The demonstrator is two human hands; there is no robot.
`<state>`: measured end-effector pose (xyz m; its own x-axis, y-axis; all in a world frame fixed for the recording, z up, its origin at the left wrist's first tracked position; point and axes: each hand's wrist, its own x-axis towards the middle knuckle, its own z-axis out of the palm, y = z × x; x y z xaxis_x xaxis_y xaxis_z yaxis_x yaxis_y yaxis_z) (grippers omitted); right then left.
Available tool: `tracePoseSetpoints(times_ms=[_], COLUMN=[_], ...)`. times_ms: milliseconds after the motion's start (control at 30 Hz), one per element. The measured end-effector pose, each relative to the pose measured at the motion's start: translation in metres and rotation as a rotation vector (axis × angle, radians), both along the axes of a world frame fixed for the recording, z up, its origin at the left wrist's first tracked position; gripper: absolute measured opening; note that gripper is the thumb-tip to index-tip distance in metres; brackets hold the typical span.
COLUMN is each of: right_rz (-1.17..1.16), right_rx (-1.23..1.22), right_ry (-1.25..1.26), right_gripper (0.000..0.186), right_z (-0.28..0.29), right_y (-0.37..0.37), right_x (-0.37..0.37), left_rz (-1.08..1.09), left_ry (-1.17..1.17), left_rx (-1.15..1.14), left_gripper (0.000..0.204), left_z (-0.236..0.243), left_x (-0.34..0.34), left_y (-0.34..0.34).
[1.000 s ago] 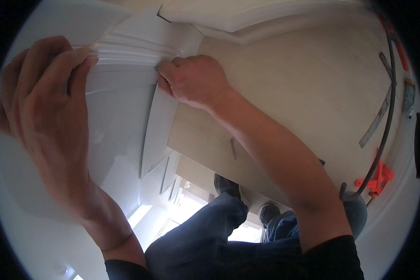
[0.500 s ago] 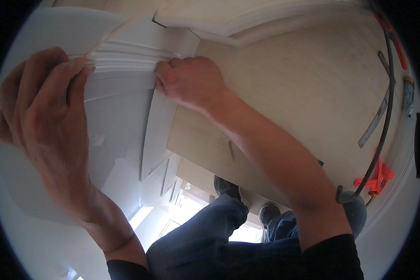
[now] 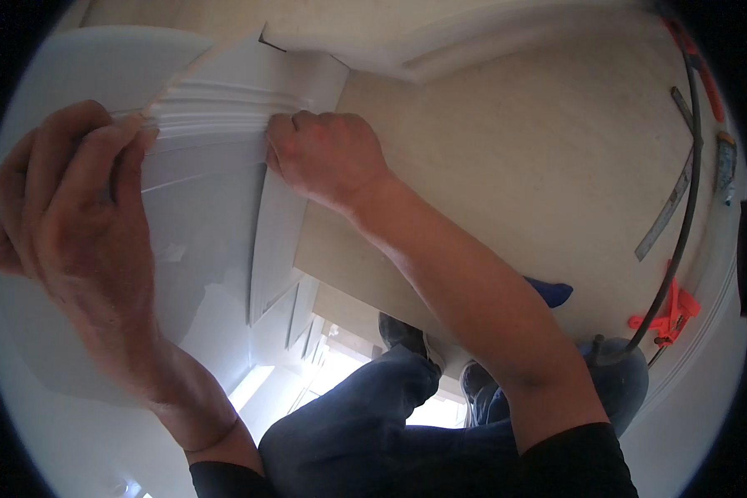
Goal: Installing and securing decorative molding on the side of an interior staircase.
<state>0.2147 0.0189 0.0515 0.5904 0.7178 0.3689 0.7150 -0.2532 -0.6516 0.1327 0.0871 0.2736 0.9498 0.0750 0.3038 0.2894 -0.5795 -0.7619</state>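
Two bare hands on one white, ridged moulding strip (image 3: 224, 106). Left hand (image 3: 79, 203): thumb and forefinger pinched on its left end. Right hand (image 3: 324, 153): fingers curled against its right part, tips hidden; can't tell if it grips or just presses. Strip spans between the hands, above a smooth white wall panel (image 3: 203, 249). Flat white trim board (image 3: 278, 224) sits just below right hand. Beyond: flat beige surface (image 3: 473, 166) carrying a thin grey metal strip (image 3: 664, 220). Orange-red plastic tool (image 3: 681, 311) near the dark curved rod-like piece (image 3: 695, 183), far right.
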Motion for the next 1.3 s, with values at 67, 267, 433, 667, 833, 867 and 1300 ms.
tracePoseSetpoints(times_ms=[67, 267, 433, 667, 833, 867, 1300], right_rz=[0.175, 0.197, 0.092, 0.034, -0.017, -0.026, -0.098], right_rx=[-0.137, -0.128, -0.107, 0.004, -0.136, -0.106, -0.193], right_ry=[0.171, 0.133, 0.028, -0.033, -0.100, -0.130, -0.213], right_gripper=[0.022, 0.024, 0.020, 0.024, 0.025, 0.025, 0.022], right_z=[0.009, 0.014, -0.005, -0.007, -0.012, -0.018, -0.055], right_y=[-0.004, -0.002, 0.000, -0.014, -0.089, -0.105, -0.145], right_x=[0.004, 0.005, 0.001, 0.009, 0.047, 0.054, 0.072], left_rz=[0.005, -0.065, -0.168, -0.041, -0.018, 0.002, 0.017], left_ry=[0.030, 0.079, 0.137, -0.004, -0.002, -0.009, 0.029], left_rx=[0.030, -0.011, -0.069, -0.044, -0.078, -0.110, -0.021], left_gripper=[0.015, 0.015, 0.013, 0.015, 0.011, 0.007, 0.021], left_z=[0.001, 0.014, 0.011, -0.001, 0.001, 0.003, -0.001], left_x=[0.000, 0.001, 0.002, 0.000, -0.001, 0.000, -0.006], left_y=[0.000, 0.012, 0.013, 0.004, -0.001, -0.003, 0.006])
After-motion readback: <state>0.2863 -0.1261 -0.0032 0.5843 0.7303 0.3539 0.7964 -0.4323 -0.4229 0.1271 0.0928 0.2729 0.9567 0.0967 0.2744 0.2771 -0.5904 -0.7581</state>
